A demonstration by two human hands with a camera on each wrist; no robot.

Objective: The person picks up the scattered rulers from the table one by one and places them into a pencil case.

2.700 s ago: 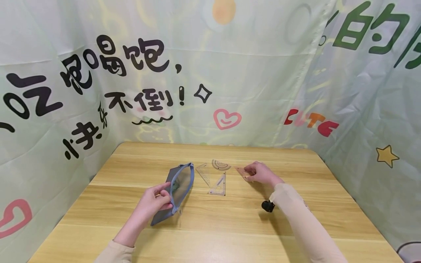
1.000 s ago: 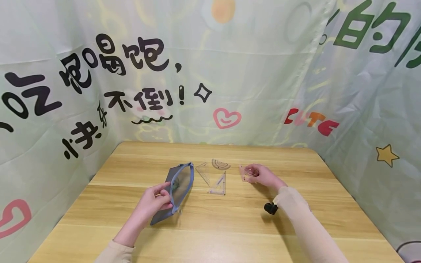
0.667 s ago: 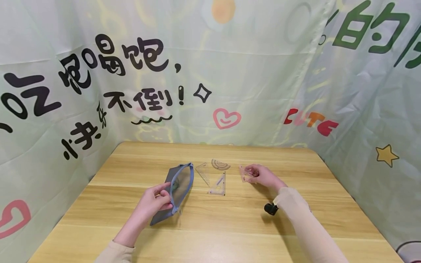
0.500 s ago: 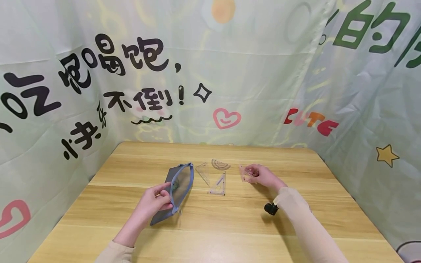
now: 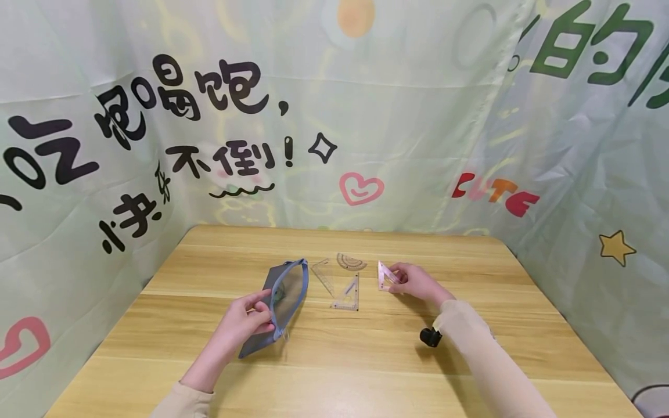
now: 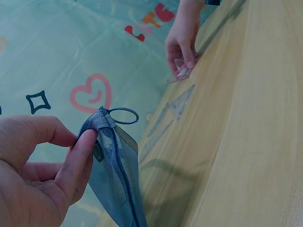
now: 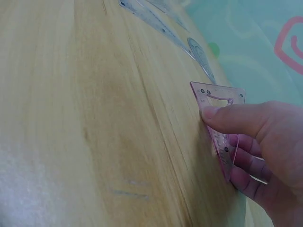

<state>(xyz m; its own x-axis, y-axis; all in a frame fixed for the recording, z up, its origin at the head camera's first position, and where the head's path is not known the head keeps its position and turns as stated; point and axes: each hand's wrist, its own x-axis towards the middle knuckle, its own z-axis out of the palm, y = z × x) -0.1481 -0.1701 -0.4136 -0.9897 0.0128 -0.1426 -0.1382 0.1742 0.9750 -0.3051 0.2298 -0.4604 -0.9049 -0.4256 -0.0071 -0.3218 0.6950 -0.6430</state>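
Observation:
My right hand [image 5: 418, 283] pinches a pink see-through set square [image 5: 381, 284], thumb on one face and fingers behind it. The right wrist view shows this set square [image 7: 225, 90] tilted up on edge, with ruler marks along one side. At the left, my left hand [image 5: 241, 320] grips the rim of a blue-grey mesh zip pouch [image 5: 295, 293] between thumb and fingers. The pouch stands with its mouth spread apart; a small dark greenish patch shows inside. Between the hands lie a clear protractor [image 5: 351, 262] and two clear set squares, one nearer [image 5: 345, 305], one farther left [image 5: 322, 281].
The wooden table [image 5: 334, 371] reaches back to a printed cloth backdrop [image 5: 413, 133] that also hangs along both sides. A small black camera [image 5: 430, 337] sticks out below the right wrist. From the pouch's corner hangs a loop [image 6: 137, 116].
The pink set square has turned in my right hand and tipped up from its flatter position. My right hand has shifted slightly right. The left hand and pouch stay in place.

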